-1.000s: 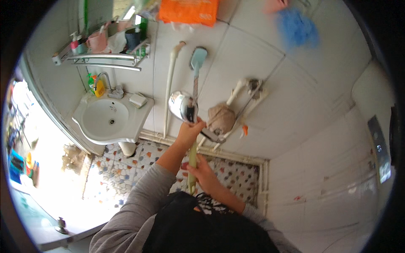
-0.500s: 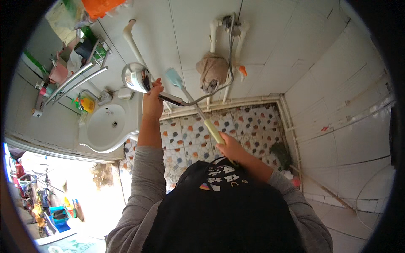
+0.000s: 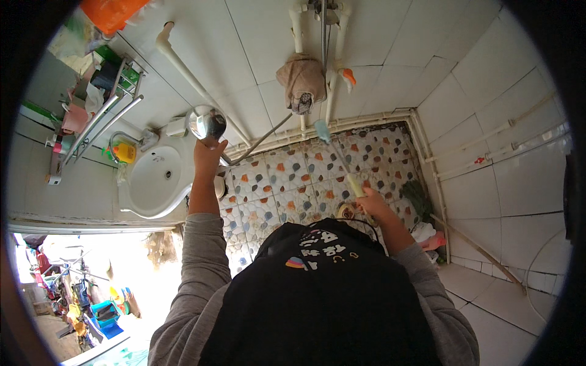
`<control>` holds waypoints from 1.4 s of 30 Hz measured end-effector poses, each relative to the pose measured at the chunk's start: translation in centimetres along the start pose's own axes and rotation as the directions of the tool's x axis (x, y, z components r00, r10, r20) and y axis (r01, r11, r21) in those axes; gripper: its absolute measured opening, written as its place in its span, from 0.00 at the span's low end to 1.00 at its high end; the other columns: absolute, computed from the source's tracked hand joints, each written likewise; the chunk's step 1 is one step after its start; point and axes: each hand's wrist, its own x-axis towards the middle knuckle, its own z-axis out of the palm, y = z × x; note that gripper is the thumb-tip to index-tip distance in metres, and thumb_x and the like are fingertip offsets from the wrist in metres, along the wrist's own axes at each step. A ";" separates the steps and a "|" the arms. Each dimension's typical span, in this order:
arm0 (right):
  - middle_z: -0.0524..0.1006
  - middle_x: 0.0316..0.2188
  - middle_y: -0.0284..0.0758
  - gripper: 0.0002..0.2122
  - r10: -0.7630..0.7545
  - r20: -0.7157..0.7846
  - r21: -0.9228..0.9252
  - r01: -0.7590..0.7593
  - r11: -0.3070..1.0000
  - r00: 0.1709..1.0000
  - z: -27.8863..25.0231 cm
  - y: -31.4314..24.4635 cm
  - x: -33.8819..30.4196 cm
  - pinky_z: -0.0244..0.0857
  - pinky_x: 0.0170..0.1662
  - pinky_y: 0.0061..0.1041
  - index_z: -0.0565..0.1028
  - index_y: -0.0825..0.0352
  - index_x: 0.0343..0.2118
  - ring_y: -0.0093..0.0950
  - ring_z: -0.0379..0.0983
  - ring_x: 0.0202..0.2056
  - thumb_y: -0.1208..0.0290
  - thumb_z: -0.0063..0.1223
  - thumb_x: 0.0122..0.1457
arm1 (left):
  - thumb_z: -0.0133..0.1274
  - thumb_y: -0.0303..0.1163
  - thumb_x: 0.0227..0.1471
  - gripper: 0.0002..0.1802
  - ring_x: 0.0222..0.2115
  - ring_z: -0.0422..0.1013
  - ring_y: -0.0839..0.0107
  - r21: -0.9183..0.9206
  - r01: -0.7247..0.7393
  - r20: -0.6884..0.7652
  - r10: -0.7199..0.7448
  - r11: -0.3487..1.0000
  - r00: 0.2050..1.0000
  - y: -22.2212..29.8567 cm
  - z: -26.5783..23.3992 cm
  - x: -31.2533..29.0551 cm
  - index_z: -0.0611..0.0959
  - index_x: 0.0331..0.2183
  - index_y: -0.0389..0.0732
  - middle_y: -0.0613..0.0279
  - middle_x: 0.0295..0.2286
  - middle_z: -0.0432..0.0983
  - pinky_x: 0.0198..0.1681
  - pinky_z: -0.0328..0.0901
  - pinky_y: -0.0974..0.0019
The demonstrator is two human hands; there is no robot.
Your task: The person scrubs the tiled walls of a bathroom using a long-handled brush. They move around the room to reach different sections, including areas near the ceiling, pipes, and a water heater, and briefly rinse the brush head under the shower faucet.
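Note:
My left hand point(image 3: 208, 155) is closed around the handle of a shiny silver shower head point(image 3: 206, 124), held up near the washbasin. Its grey metal hose point(image 3: 264, 141) loops away low along the wall toward the taps. In my right hand point(image 3: 374, 205) is the pale yellow grip of a long-handled brush point(image 3: 355, 185). The brush's light blue head point(image 3: 322, 130) points away from me, above the far part of the pebble-patterned floor point(image 3: 292, 183). It is hard to tell whether that head touches anything.
A white washbasin point(image 3: 133, 190) stands at left, below a metal rack point(image 3: 116, 119) of toiletries. A cloth-wrapped fixture point(image 3: 302, 82) and white pipes point(image 3: 201, 85) line the far wall. At right are a pink bag point(image 3: 433, 240) and a leaning pole point(image 3: 482, 256). A bright doorway opens lower left.
My right hand has moved right with the brush, its head now away from the far wall and over the floor. The shower head has turned, and its handle no longer points right.

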 end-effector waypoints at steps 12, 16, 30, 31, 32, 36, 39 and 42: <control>0.73 0.26 0.35 0.20 0.008 -0.253 0.439 0.107 0.892 0.968 -8.2 -3.1 -7.2 0.65 0.26 0.25 0.63 0.71 0.54 0.22 0.68 0.23 0.72 0.46 0.59 | 0.67 0.39 0.39 0.20 0.25 0.69 0.71 -0.088 -0.181 0.413 0.202 0.979 0.888 7.2 6.5 -6.5 0.74 0.24 0.37 0.59 0.21 0.74 0.31 0.64 0.65; 0.72 0.26 0.33 0.21 -0.077 -0.387 0.374 0.233 0.897 0.919 -12.0 -3.8 -9.1 0.64 0.26 0.25 0.62 0.65 0.58 0.21 0.67 0.23 0.67 0.44 0.62 | 0.65 0.36 0.42 0.17 0.23 0.70 0.72 -0.193 -0.260 0.522 0.323 0.946 0.789 15.6 12.0 -9.9 0.74 0.25 0.36 0.60 0.21 0.75 0.30 0.65 0.68; 0.67 0.53 0.47 0.28 -0.416 -0.512 -0.045 0.460 0.887 0.752 -29.6 -1.5 -7.7 0.67 0.43 0.31 0.58 0.64 0.61 0.33 0.72 0.43 0.73 0.48 0.55 | 0.63 0.31 0.45 0.13 0.26 0.66 0.78 -0.472 -0.400 0.140 0.515 0.785 0.846 36.9 28.6 -5.3 0.76 0.26 0.34 0.64 0.25 0.75 0.29 0.63 0.70; 0.67 0.52 0.47 0.28 -0.428 -0.481 -0.017 0.480 0.877 0.765 -31.1 -2.0 -7.2 0.66 0.44 0.30 0.58 0.64 0.61 0.33 0.72 0.43 0.73 0.47 0.56 | 0.63 0.31 0.45 0.13 0.26 0.66 0.78 -0.508 -0.398 0.090 0.507 0.764 0.857 38.3 29.3 -5.1 0.77 0.26 0.34 0.64 0.25 0.75 0.29 0.63 0.70; 0.68 0.52 0.47 0.27 -0.481 -0.472 -0.043 0.525 0.850 0.739 -32.0 -2.4 -6.7 0.66 0.44 0.30 0.58 0.64 0.61 0.34 0.72 0.43 0.72 0.47 0.56 | 0.63 0.32 0.45 0.13 0.26 0.66 0.78 -0.545 -0.395 0.047 0.497 0.740 0.866 39.1 30.0 -5.0 0.77 0.26 0.34 0.64 0.25 0.75 0.29 0.62 0.70; 0.69 0.51 0.47 0.27 -0.704 -0.412 -0.235 0.679 0.695 0.578 -34.3 -5.4 -4.5 0.65 0.45 0.30 0.58 0.64 0.61 0.35 0.72 0.42 0.70 0.48 0.57 | 0.62 0.30 0.46 0.12 0.26 0.65 0.81 -0.459 -0.427 0.020 0.490 0.779 0.872 43.7 29.5 -5.9 0.77 0.29 0.34 0.67 0.24 0.74 0.29 0.62 0.72; 0.70 0.49 0.48 0.26 -0.733 -0.305 -0.275 0.681 0.679 0.608 -33.7 -9.4 -4.7 0.64 0.46 0.30 0.59 0.63 0.60 0.36 0.72 0.43 0.71 0.49 0.58 | 0.62 0.29 0.46 0.12 0.25 0.65 0.82 -0.442 -0.434 0.025 0.495 0.785 0.869 42.4 30.0 -4.6 0.77 0.30 0.34 0.68 0.23 0.74 0.28 0.62 0.73; 0.72 0.43 0.45 0.26 -0.798 -0.236 -0.359 0.714 0.601 0.554 -32.7 -10.8 -2.8 0.64 0.43 0.31 0.59 0.62 0.60 0.36 0.71 0.40 0.73 0.49 0.58 | 0.62 0.28 0.46 0.10 0.24 0.64 0.82 -0.539 -0.380 -0.065 0.412 0.752 0.909 43.1 30.7 -5.4 0.78 0.29 0.33 0.69 0.22 0.74 0.27 0.61 0.74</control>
